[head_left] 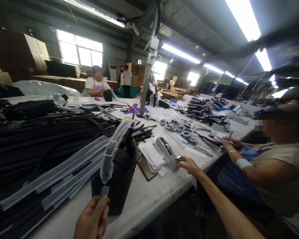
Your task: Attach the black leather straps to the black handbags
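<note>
My left hand [92, 217] is closed, with thumb and fingers pinching a small dark strap tab [104, 191] in front of a black handbag [126, 179]. The handbag stands upright on the table. Translucent wrapping covers its strap [108, 166], and a gold buckle [110, 148] shows through. At the front end of a grey tape dispenser [167, 154], my right hand [190, 166] has its fingertips closed on a shiny bit of tape [178, 159]. White folded sheets [151, 154] and a flat phone-like object [146, 168] lie between bag and dispenser.
Long black straps [52, 142], some film-wrapped, pile up on the left. Tape rolls [185, 133] and more strap pieces [204, 111] cover the table beyond. A metal post [147, 79] rises mid-table. One co-worker [276, 159] sits close on the right; another [97, 83] works across the table.
</note>
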The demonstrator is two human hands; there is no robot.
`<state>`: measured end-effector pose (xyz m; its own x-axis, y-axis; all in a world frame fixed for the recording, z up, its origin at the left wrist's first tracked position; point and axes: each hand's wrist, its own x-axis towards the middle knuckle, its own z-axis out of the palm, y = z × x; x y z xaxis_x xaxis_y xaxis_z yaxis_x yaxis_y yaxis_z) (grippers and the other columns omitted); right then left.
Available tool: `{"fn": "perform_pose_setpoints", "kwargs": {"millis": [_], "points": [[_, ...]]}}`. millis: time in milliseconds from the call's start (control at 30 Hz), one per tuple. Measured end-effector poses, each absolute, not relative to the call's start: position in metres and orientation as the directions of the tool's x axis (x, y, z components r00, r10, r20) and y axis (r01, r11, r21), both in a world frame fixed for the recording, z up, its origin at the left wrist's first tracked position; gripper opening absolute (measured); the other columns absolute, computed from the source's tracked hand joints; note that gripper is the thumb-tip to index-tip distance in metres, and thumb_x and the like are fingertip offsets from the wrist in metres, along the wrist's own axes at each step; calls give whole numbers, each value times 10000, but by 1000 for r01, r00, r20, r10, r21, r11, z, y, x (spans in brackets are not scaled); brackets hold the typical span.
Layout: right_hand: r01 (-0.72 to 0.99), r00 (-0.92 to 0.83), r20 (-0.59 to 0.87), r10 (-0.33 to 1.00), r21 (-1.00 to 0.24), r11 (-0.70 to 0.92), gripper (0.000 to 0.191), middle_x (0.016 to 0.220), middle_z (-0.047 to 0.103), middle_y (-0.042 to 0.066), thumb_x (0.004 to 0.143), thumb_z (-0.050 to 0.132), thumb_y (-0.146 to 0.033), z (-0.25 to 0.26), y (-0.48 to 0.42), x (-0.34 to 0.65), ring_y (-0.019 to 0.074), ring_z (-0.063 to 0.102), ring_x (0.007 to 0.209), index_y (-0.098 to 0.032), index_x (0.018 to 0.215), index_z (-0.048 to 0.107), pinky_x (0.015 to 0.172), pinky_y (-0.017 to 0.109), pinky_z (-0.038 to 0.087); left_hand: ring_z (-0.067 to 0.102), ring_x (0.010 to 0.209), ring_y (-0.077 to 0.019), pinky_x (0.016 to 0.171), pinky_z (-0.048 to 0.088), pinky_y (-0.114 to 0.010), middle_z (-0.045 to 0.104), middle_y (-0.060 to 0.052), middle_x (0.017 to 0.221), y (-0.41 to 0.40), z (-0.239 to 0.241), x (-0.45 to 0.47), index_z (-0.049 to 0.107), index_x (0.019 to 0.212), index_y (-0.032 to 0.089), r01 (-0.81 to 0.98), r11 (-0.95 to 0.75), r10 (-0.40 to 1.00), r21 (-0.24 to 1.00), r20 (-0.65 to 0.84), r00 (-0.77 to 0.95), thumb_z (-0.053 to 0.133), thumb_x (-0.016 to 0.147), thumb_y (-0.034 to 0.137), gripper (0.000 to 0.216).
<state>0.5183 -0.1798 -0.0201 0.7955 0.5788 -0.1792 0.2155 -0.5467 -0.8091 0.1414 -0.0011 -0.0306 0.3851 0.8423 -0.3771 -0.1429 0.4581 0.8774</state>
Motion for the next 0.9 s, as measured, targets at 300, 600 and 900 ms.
{"fn": "perform_pose_setpoints", "kwargs": {"millis": [300, 600, 900], "points": [[140, 790, -253, 559, -812, -566, 333, 671, 605, -33, 915, 568, -453, -14, -165, 531, 45, 409, 409, -140, 965, 670, 364, 170, 307, 298, 255, -19, 261, 195, -112, 472, 103, 431, -1, -25, 143, 527, 727, 182, -122, 459, 840, 880, -385, 382, 795, 478, 630, 579], [-5, 828, -271, 491, -879, -477, 214, 928, 645, 29, 944, 582, -329, -16, -140, 514, 121, 615, 689, -136, 1033, 614, 588, 259, 529, 273, 238, -1, 263, 167, -87, 439, 120, 415, -7, -24, 141, 513, 718, 178, -194, 452, 845, 870, -349, 404, 810, 517, 580, 539], [-69, 866, -221, 449, -941, -330, 277, 596, 486, -78, 918, 574, -347, -32, -174, 482, 39, 311, 369, -169, 713, 519, 342, 186, 242, 270, 230, -3, 258, 165, -89, 434, 122, 410, -6, -21, 142, 516, 722, 180, -183, 445, 848, 876, -347, 401, 789, 554, 565, 501]]}}
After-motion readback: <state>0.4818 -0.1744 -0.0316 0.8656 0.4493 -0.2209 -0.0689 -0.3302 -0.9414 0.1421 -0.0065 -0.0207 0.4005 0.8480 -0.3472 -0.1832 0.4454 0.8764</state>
